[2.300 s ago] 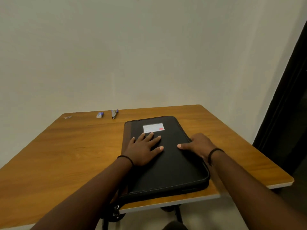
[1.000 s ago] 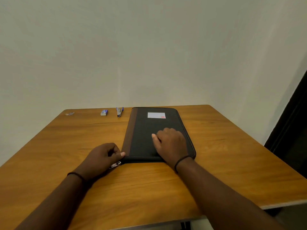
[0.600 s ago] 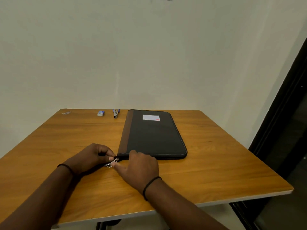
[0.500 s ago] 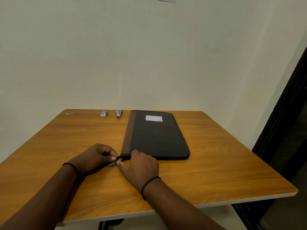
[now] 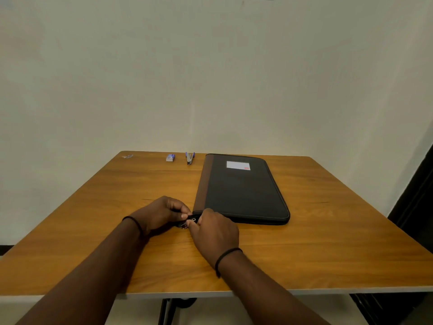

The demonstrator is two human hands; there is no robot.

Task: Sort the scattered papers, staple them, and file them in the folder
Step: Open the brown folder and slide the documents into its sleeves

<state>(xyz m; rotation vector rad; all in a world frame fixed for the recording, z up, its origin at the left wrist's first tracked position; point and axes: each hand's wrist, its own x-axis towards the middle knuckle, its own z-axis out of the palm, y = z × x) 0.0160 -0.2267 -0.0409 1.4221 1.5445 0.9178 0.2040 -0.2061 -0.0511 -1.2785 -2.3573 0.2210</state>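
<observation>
Black with a brown spine strip, the zipped folder (image 5: 243, 191) lies flat on the wooden counter (image 5: 328, 242), right of centre. Both hands meet at its near left corner: the left hand (image 5: 161, 213) curls around the corner tab, and the right hand (image 5: 214, 231) pinches the metal zipper pull (image 5: 190, 220). A stapler (image 5: 189, 157) lies by the far edge.

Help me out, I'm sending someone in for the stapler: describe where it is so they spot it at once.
On the wooden table, look along the far edge by the wall. Just left of the black folder lies the stapler, slim, metal, with purple handles. The small box further left is squat and blocky; the stapler is long and narrow.
</observation>
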